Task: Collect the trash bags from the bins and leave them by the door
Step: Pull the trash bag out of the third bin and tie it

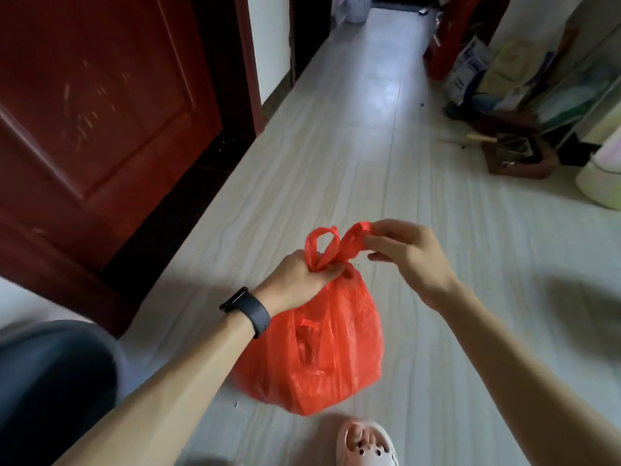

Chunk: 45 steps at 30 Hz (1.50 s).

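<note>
Forearms [174,381] cropped, red bag [322,358] contents unclear

The bag [322,348] is thin red-orange plastic, bulging and crumpled, sitting on the pale floor [437,264] near the red door [100,112]. Its neck is gathered, with two handle loops standing up and one drawn rightward.

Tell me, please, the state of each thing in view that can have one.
red bag: bulging, resting on the floor, neck gathered, handles sticking up.
left hand: grips the bag's neck.
right hand: pinches one of its handles.
door: seems ajar, with a dark gap at its edge.
wristband: worn on the left wrist.
sandal: on a foot.
</note>
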{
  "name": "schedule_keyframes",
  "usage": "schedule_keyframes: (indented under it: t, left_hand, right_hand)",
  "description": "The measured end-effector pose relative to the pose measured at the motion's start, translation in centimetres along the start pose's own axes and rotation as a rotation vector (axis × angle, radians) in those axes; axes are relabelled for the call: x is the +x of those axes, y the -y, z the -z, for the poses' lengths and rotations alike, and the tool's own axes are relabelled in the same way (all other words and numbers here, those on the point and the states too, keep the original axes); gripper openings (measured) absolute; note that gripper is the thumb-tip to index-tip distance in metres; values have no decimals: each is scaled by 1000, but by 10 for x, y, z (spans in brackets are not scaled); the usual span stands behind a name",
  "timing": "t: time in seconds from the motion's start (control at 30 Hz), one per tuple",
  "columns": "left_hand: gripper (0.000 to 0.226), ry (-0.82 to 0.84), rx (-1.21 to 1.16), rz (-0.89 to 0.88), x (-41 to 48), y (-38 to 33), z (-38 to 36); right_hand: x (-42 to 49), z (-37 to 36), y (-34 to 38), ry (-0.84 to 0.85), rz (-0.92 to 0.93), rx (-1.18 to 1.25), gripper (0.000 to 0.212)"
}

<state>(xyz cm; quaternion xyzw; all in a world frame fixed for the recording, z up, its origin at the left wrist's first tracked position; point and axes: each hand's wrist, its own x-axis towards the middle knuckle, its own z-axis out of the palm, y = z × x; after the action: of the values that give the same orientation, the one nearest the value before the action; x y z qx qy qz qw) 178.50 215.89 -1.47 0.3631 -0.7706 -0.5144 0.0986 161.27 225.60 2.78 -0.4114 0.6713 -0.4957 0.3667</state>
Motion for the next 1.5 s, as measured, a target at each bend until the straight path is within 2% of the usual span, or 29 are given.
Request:
schedule_keyframes:
  t: [0.07, 0.13, 0.17, 0.2, 0.23, 0.3, 0.33, 0.4, 0.43, 0.47, 0.53, 0.6, 0.7, 0.77, 0.83, 0.87, 0.93, 1.03, 1.17, 1.23, 1.27, 1.37, 1.5]
  left_hand:
    - [29, 112, -132, -7, 3, 1, 12]
    - [25, 206, -234, 13, 4, -3, 20]
    - [25, 254, -259, 27, 6, -4, 23]
    - [30, 298, -281, 42, 8, -6, 25]
    - [33, 330, -289, 53, 11, -5, 27]
    - [32, 301, -323, 62, 18, 0, 29]
    - [29, 214, -365, 71, 22, 3, 28]
    - [10, -119, -428, 61, 23, 21, 27]
    - [13, -302, -441, 43, 18, 28, 26]
    - [25, -436, -449, 42, 9, 44, 25]
    - [47, -527, -434, 12, -17, 77, 18]
    - [52, -458, -357, -29, -42, 102, 9]
    - [25, -334, -224, -14, -52, 121, -5]
    - [35, -322, -107, -6, -44, 132, -14]
    - [55, -403, -26, 52, -35, 128, -25]
    - [64, -471, -98, 110, -27, 121, -28]
    - [61, -561, -460, 263, -12, 103, -32]
    - [51, -667, -863, 366, 7, 103, -37]
    - [48, -633, -905, 416, 12, 114, -39]
    - [46, -596, -943, 386, 13, 115, -35]
    - [46, -579, -939, 358, 12, 117, -34]
    - [43, -550, -890, 255, 12, 121, -34]
    - [37, -502, -699, 185, 15, 118, -37]
  right_hand:
    - [1, 1, -34, 100, -84, 5, 55]
    - [-1, -8, -67, 267, -103, -193, 96]
    - [0, -18, -80, 320, -52, -336, 105]
    - [-1, -28, -90, 328, 35, -455, 105]
    - [0, -41, -98, 304, 145, -522, 93]
    - [-1, -67, -112, 166, 301, -472, 43]
    - [0, -76, -121, 58, 347, -451, 25]
    - [9, -92, -137, -137, 272, -430, 27]
    - [14, -96, -142, -201, 172, -413, 33]
    - [19, -103, -150, -255, 71, -387, 40]
    - [29, -108, -155, -323, -90, -354, 47]
    - [37, -114, -155, -327, -171, -331, 49]
    - [44, -122, -149, -296, -244, -326, 49]
    - [49, -128, -145, -274, -333, -335, 47]
    - [56, -132, -145, -229, -416, -321, 45]
    - [60, -133, -147, -203, -445, -318, 46]
    - [64, -134, -151, -201, -500, -278, 46]
    - [67, -127, -165, -324, -625, 41, 39]
    - [66, -122, -171, -547, -741, 550, 29]
    - [68, -122, -166, -596, -731, 814, 30]
    - [69, -123, -164, -580, -731, 873, 33]
    - [71, -127, -165, -433, -700, 813, 44]
    - [73, -131, -159, -265, -628, 693, 34]
